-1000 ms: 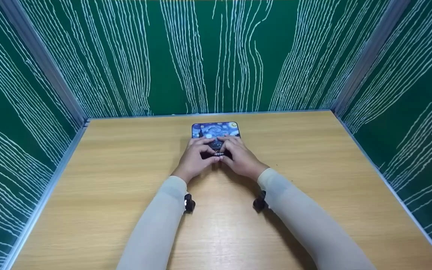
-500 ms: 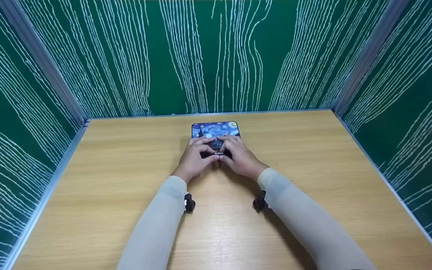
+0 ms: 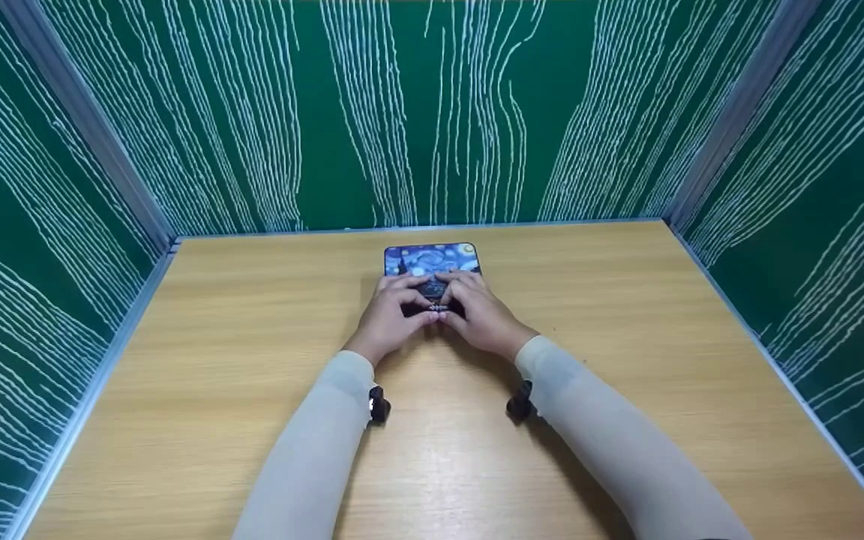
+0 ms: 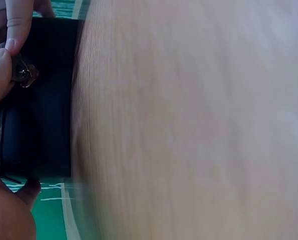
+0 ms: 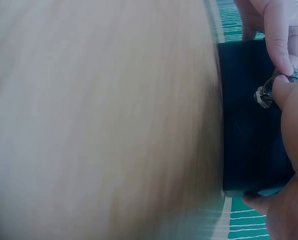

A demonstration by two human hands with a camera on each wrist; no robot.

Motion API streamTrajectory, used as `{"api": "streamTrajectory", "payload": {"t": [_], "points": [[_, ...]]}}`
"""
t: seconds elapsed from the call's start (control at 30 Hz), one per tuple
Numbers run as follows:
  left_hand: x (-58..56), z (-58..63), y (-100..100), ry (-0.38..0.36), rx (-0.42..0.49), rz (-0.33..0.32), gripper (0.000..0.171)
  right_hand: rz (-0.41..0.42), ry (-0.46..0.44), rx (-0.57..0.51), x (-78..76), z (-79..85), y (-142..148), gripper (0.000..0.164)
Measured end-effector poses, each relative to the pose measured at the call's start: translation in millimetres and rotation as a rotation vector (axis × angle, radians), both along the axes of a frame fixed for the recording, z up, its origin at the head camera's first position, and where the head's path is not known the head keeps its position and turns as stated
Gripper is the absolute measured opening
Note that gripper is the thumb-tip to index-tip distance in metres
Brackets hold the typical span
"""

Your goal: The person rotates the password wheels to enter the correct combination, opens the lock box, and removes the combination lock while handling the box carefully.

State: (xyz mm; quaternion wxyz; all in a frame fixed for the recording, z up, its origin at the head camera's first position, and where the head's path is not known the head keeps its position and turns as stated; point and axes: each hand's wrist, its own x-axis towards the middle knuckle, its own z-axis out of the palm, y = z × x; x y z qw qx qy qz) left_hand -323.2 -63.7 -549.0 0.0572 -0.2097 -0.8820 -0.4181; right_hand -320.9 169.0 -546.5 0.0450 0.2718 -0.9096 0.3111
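A box (image 3: pixel 432 259) with a blue swirling night-sky picture on its lid stands near the table's back edge. Its front (image 4: pixel 36 135) is plain and dark. A small metal clasp (image 5: pixel 263 97) with a looped part hangs at the middle of that front, partly covered by fingertips. My left hand (image 3: pixel 389 319) lies along the box's left side, its thumb and forefinger pinching the clasp. From the right, my right hand (image 3: pixel 481 319) mirrors it, thumb and forefinger on the same clasp. The two thumbs nearly meet. Other fingers rest on the lid and sides.
The wooden table (image 3: pixel 432 450) extends around the box. Green panels (image 3: pixel 469 112) with white wavy lines stand behind it and on both sides, joined by grey posts (image 3: pixel 739 112). A small dark camera (image 3: pixel 379 406) sits at each wrist.
Almost nothing differs. Both hands stay at the box's front, with at most a slight shift of the fingertips and of the metal clasp.
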Motion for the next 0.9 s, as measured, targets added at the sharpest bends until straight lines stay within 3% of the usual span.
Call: {"api": "streamTrajectory", "payload": {"t": [0.3,0.67,0.9], "points": [[-0.9,-0.8,4.9,-0.017,-0.011,-0.001,0.017,-0.012,0.017,-0.007,2.1,0.8,4.3,0.015],[-1.8,-0.8,1.5,-0.031,-0.012,0.011,0.019,-0.027,-0.031,-0.002,1.2,2.0,0.5,0.011],[-1.2,-0.9,-0.3,-0.012,0.001,0.005,0.017,-0.01,-0.002,0.008,0.3,2.2,-0.8,0.013]]}}
